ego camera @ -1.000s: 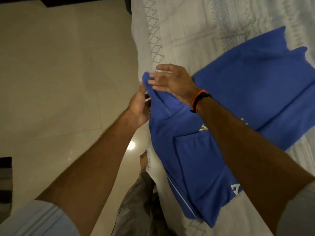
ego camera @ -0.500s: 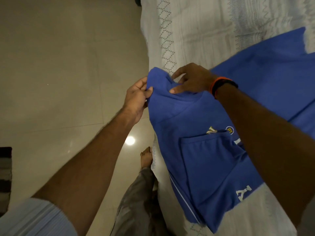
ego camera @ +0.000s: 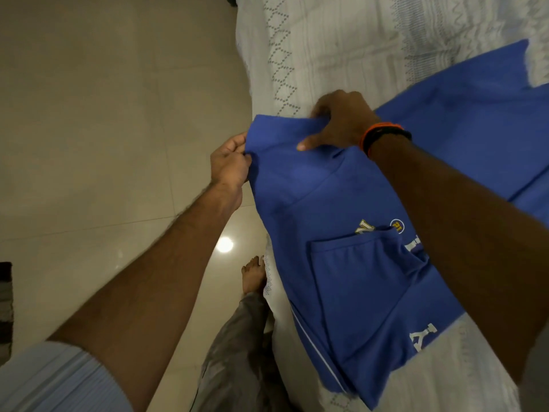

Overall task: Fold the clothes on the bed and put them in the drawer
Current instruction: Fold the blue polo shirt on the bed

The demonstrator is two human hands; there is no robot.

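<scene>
A blue jersey (ego camera: 350, 286) with white and yellow lettering lies across the bed (ego camera: 341, 46), one sleeve folded over its front. Its near-left end is lifted off the bed's edge. My left hand (ego camera: 230, 163) pinches the left corner of that lifted edge. My right hand (ego camera: 341, 121), with an orange and black band at the wrist, grips the same edge further right, fingers curled over the fabric and thumb pressed on top. The jersey's far part spreads flat toward the right edge of the view. No drawer is in view.
The bed carries a white cover with grey woven patterns. Left of it is shiny beige tiled floor (ego camera: 104, 129) with a lamp reflection. My bare foot (ego camera: 252, 275) and grey trouser leg stand against the bed's side. A dark striped object (ego camera: 6, 307) sits at the far left.
Both hands have pulled the jersey's end up and stretched it out between them; the right hand went from lying flat on the cloth to gripping its edge further right.
</scene>
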